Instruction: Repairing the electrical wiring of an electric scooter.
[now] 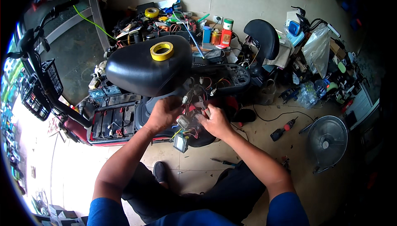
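My left hand (163, 113) and my right hand (215, 122) meet just under the black scooter seat (140, 66), both closed on a bundle of coloured wires with white connectors (191, 116). A small grey box-shaped module (181, 142) hangs from the wires below my hands. A roll of yellow tape (161, 51) lies on top of the seat. The open scooter body shows several black batteries (109, 122) to the left of my hands.
A cluttered pile of tools, bottles and tape rolls (178, 23) lies behind the scooter. A red-handled screwdriver (283, 129) and a floor fan (328, 141) are on the floor to the right. A screwdriver (223, 161) lies near my knee. A wire basket (39, 89) is at left.
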Demonstrator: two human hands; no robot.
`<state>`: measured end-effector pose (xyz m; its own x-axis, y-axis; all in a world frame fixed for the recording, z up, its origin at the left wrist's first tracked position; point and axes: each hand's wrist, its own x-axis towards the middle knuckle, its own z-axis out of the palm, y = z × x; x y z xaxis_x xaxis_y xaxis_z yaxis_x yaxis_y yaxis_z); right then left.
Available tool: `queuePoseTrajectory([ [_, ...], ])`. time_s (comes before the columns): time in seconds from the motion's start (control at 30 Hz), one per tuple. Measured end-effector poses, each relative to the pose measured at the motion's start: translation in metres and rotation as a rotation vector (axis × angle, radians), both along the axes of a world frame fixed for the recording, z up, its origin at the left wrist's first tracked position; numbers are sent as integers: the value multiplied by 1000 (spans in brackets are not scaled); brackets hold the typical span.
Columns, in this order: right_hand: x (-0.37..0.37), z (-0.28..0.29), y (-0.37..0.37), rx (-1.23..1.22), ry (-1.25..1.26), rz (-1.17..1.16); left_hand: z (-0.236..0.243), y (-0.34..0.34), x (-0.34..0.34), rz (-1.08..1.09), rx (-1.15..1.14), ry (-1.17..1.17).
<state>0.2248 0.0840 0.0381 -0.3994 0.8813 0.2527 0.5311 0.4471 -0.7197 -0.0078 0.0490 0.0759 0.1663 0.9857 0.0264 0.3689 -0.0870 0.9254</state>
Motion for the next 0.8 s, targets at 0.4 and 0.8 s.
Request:
queuePoseTrajectory([
  [0.4, 32, -20, -29, -431, 654, -29, 8, -3, 7, -133, -126, -435],
  [0.8, 43, 0, -40, -489, 715, -20, -23, -11, 45, -240, -421, -562],
])
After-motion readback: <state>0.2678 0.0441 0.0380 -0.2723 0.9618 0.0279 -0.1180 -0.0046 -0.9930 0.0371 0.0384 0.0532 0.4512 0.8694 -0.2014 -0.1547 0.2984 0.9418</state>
